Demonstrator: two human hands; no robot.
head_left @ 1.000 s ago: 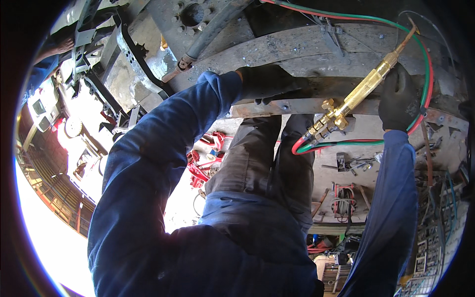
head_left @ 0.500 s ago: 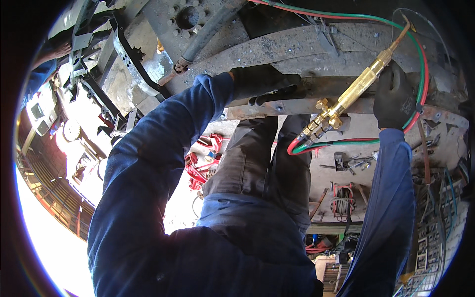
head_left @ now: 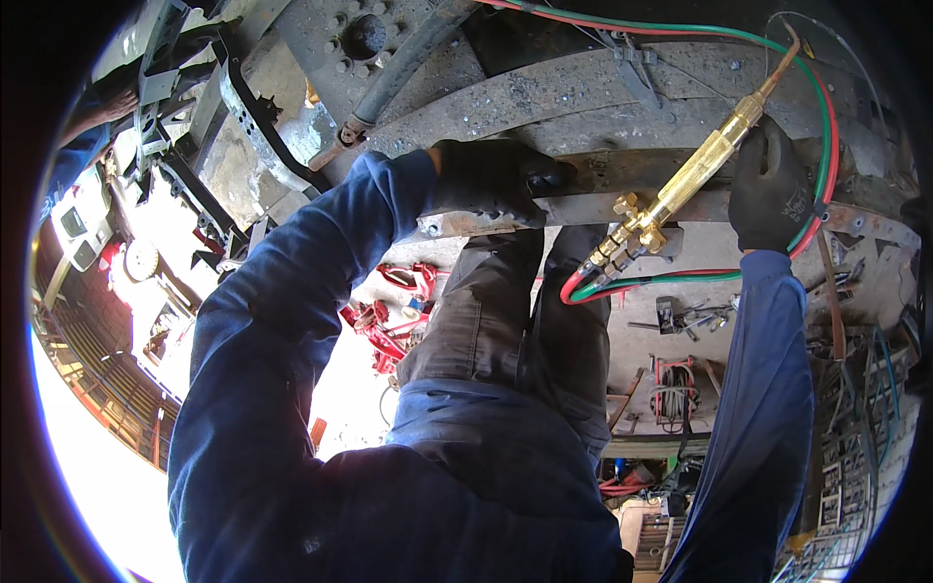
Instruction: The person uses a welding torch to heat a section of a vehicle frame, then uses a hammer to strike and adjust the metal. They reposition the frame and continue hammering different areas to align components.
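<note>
My left hand (head_left: pixel 494 182), in a dark glove, is curled over a long rusty steel rail (head_left: pixel 671 207) that crosses in front of my legs. Its thumb side rests on the upper face, and the fingers bend down over the near edge. A brass gas torch (head_left: pixel 702 173) slants across the rail, its thin bent tip up at the far right. The valve end hangs toward my knees. My right hand (head_left: pixel 771 189), gloved too, is closed at the torch's upper body; part of the grip is hidden. Red and green hoses (head_left: pixel 700 278) loop from the torch's valve end around that hand.
A grey shaft (head_left: pixel 408 68) and a bolted hub plate (head_left: pixel 340 39) lie beyond the rail at far left. Black brackets (head_left: pixel 233 107) stand at left, near another person's arm (head_left: pixel 92 121). Red metal parts (head_left: pixel 379 330), small tools (head_left: pixel 695 319) and a cable reel (head_left: pixel 673 394) sit on the floor.
My left hand has shifted slightly left, and its fingers have gone from stretched along the rail to bent over its near edge. My right hand and the torch moved slightly left.
</note>
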